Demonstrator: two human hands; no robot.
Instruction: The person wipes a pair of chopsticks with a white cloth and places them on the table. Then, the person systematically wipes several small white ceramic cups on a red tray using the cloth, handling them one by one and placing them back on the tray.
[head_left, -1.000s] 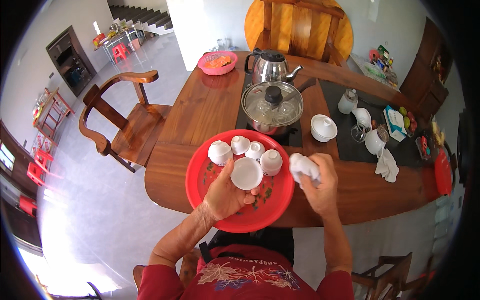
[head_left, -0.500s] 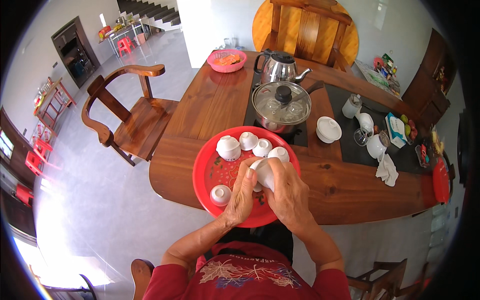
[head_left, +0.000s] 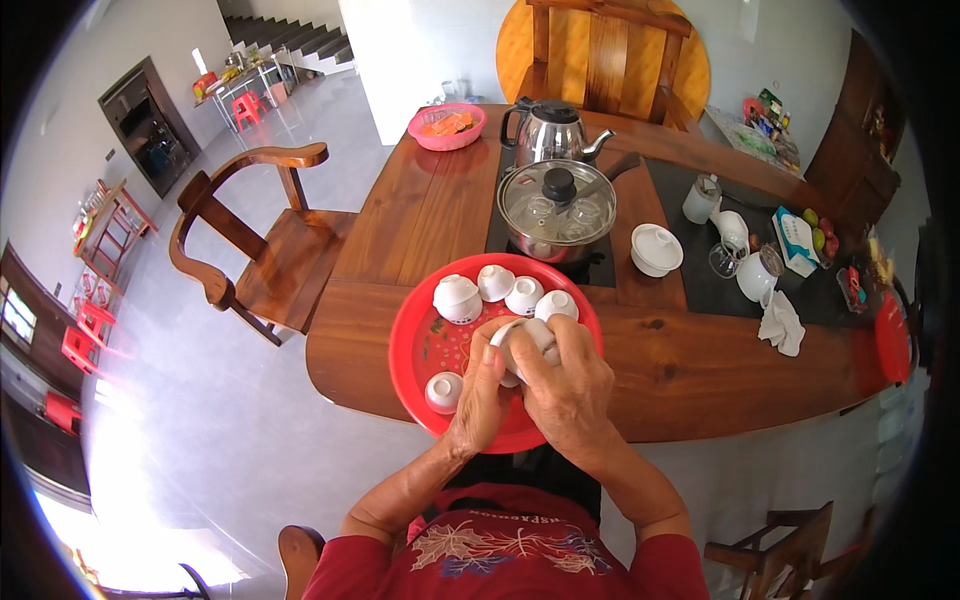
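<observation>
Wooden armchair (head_left: 275, 250) stands on the floor at far left, beside the wooden counter (head_left: 385, 235). Pink basket (head_left: 447, 132) with orange items sits at the counter's far edge. Nearer, red tray (head_left: 399, 350); a lone small cup (head_left: 444, 392) is base-up on its left side, and four more white cups (head_left: 457, 300) stand base-up in a row toward its far rim. Left hand (head_left: 480, 398) is over the tray, grip closed around the held cup (head_left: 507, 335), which is up off the tray, just in front of the row. Steel kettle (head_left: 552, 132) stands behind the glass-lidded pot (head_left: 556, 208). Right hand (head_left: 568, 385) is on the same cup, grip narrow, fingers curled at its opening; can't tell if it also has a cloth. Further right: white lidded bowl (head_left: 656, 250), crumpled tissue (head_left: 782, 325), tissue box (head_left: 794, 242), fruit (head_left: 820, 236), red dish (head_left: 892, 340).
</observation>
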